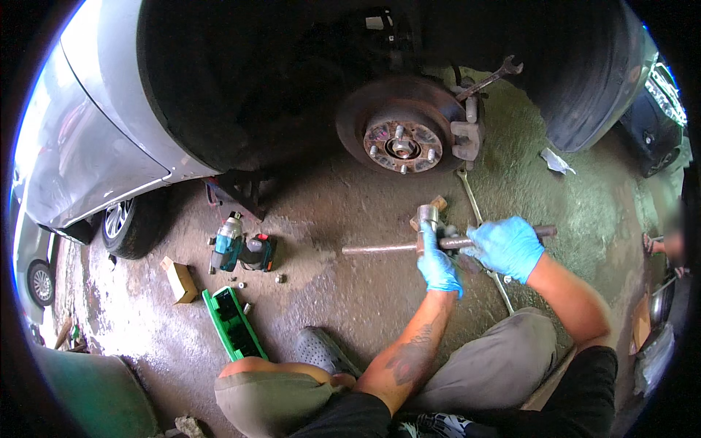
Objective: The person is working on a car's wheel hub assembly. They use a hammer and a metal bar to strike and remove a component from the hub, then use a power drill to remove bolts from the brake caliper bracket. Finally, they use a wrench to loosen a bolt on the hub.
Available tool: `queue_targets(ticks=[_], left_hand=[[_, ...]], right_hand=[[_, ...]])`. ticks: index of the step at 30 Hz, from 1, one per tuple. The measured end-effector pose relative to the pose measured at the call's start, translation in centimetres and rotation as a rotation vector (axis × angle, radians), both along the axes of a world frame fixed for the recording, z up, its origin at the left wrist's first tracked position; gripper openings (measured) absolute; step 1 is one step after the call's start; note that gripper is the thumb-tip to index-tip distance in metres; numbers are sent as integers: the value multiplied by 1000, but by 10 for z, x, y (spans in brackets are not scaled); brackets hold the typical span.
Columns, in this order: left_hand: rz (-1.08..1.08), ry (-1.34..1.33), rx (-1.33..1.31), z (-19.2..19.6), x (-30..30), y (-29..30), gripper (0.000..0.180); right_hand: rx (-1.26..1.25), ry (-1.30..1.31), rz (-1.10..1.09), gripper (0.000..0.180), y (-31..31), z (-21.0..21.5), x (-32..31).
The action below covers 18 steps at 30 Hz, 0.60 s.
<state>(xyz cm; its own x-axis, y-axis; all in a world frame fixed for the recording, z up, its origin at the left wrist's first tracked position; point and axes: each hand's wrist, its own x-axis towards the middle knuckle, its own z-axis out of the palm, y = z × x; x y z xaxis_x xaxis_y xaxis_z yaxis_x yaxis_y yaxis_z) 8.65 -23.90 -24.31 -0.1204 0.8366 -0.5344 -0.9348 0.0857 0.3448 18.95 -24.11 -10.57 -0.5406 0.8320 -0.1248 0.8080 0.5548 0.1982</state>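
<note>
My left hand (439, 269), in a blue glove, is closed around the head of a socket tool, with its silver socket (428, 214) pointing up past the fingers. A long rusty steel bar (380, 248) runs crosswise through that head. My right hand (509, 248), also gloved in blue and slightly blurred, grips the bar's right part; its end shows beyond the hand. Ahead stands a rusty brake disc (365, 117) with a hub (401, 148), wheel studs and a centre nut. An open-end wrench (491, 78) sticks out above the brake caliper (467, 139).
A long wrench (471, 196) lies on the floor behind my hands. Left are a cordless impact wrench (231, 237), loose nuts (280, 278), a green tray (217, 310), a small cardboard box (179, 281) and a jack stand (244, 191). A partly visible person (668, 244) is at far right.
</note>
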Motion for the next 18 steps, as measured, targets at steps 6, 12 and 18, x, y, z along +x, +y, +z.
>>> queue_targets(ticks=[6,12,18], left_hand=[[85,-2,107,48,-45,33,46],[20,-158,93,84,-74,72,36],[-86,-409,163,95,-84,91,36]], right_hand=[[112,2,97,27,27,66,-23],[263,-29,192,19,61,92,-52],[606,-161,392,12,67,119,-81]])
